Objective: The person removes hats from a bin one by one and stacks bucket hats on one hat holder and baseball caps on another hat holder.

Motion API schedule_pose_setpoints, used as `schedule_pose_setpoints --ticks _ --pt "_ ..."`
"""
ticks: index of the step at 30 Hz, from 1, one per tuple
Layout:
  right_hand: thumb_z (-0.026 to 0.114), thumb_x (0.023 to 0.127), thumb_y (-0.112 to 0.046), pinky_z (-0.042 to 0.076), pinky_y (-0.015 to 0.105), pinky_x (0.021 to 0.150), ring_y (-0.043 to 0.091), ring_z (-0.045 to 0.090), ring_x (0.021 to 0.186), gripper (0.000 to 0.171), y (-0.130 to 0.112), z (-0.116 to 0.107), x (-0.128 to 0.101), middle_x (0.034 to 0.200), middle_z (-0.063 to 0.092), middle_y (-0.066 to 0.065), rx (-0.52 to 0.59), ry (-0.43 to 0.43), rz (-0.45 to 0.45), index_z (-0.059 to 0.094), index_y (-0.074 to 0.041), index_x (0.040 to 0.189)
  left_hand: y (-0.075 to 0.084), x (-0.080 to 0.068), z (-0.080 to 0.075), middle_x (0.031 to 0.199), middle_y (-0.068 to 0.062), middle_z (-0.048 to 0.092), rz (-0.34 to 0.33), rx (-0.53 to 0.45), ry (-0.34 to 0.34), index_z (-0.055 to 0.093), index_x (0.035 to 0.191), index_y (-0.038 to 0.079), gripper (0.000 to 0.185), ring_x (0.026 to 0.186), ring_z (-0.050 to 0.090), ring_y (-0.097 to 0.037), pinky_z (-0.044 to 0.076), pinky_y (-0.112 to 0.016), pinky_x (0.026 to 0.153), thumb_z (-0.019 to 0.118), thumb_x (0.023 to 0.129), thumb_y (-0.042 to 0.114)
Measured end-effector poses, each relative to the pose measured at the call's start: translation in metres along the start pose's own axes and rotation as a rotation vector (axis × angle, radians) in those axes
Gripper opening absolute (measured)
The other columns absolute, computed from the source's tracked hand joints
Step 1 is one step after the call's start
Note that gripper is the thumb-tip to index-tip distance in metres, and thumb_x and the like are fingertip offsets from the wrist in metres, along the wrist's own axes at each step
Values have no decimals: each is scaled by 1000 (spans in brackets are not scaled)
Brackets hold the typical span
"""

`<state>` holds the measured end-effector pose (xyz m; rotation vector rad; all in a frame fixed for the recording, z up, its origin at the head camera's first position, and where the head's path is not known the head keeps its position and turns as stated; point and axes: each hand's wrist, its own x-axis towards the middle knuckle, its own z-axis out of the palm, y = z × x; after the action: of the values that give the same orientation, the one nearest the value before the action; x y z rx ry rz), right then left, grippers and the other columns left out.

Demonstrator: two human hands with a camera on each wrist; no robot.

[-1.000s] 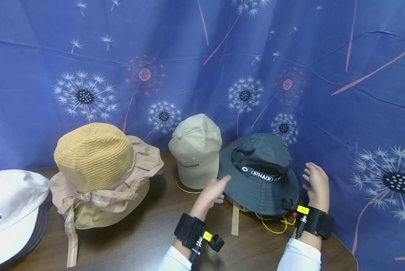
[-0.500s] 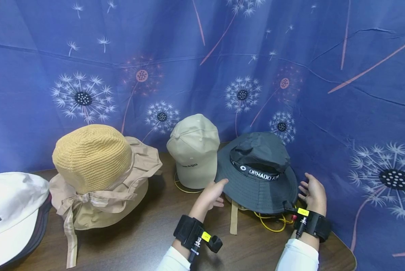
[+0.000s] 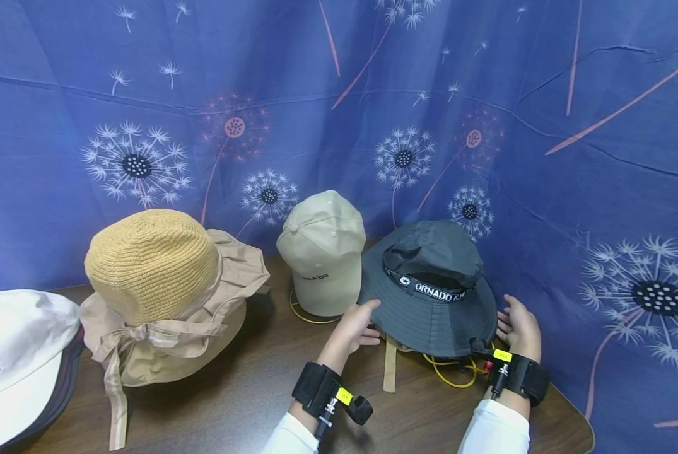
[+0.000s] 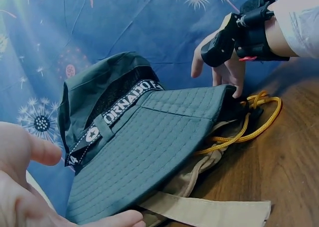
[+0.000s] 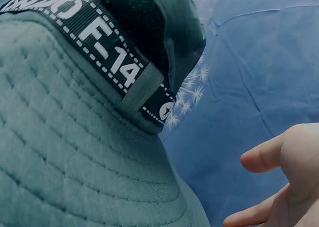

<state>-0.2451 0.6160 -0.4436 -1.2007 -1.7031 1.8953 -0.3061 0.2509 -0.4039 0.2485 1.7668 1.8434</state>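
Both my forearms reach forward over the brown wooden table (image 3: 248,391), one on each side of the dark grey bucket hat (image 3: 429,296), which sits at the right end of the table against the blue dandelion-print cloth (image 3: 571,189). My left hand (image 3: 354,328) lies at the hat's left brim with the fingers loosely extended; the thumb rests on the brim's upper edge and, in the left wrist view, a fingertip sits just under its rim. My right hand (image 3: 519,326) is at the right brim, palm turned inward, fingers spread and relaxed, close beside the edge; I cannot tell whether it touches. Neither hand closes around anything. The hat's black band carries white lettering that reads "ORNADO" from my head (its start is hidden by the fold), and the right wrist view shows "F-14" further along the band. A yellow cord (image 3: 452,372) and a tan strap (image 3: 391,366) stick out from under the hat. Just left of it stands a beige baseball cap (image 3: 323,252) with small dark lettering on its front, too small to read.
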Motion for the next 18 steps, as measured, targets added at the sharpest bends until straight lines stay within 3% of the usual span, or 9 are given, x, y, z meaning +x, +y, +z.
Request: schedule_pose_setpoints --ticks 3,7,10,13,16,18 --pt "44 93 -55 51 24 62 2 52 62 46 -6 2 -19 89 51 -3 2 -9 3 44 -15 115 -1 -1 1 147 -39 26 8 -27 1 6 150 -8 81 115 56 -50 56 -49 91 48 96 36" --pt "43 95 -52 51 28 67 3 50 63 40 -14 7 -46 84 51 -3 4 -5 -8 45 -13 104 -1 0 3 147 -41 22 16 -46 -1 2 149 -10 83 114 57 -50 57 -47 90 48 96 34" --pt "43 96 -49 51 28 67 7 53 71 39 -18 10 -59 91 49 0 23 -10 -11 44 -11 105 -2 1 3 148 -42 19 20 -53 -7 1 149 -11 82 114 56 -50 58 -45 89 48 97 34" --pt "40 97 -46 52 25 66 5 54 71 44 -21 11 -64 98 48 2 22 -9 -8 41 -8 121 -2 1 4 148 -41 20 22 -64 -1 0 149 -11 84 112 58 -48 59 -42 86 50 96 32" --pt "41 99 -39 50 22 59 3 52 64 37 -21 11 -67 87 52 -3 21 -25 -20 47 -7 116 -3 1 7 149 -40 19 22 -70 10 -2 149 -11 87 109 61 -44 60 -37 83 53 95 30" --pt "43 99 -33 46 21 53 3 48 55 26 -19 10 -68 71 50 -8 15 -33 -31 54 -10 98 -5 1 8 149 -40 19 28 -74 16 -3 148 -11 89 109 63 -41 60 -35 82 55 94 27"
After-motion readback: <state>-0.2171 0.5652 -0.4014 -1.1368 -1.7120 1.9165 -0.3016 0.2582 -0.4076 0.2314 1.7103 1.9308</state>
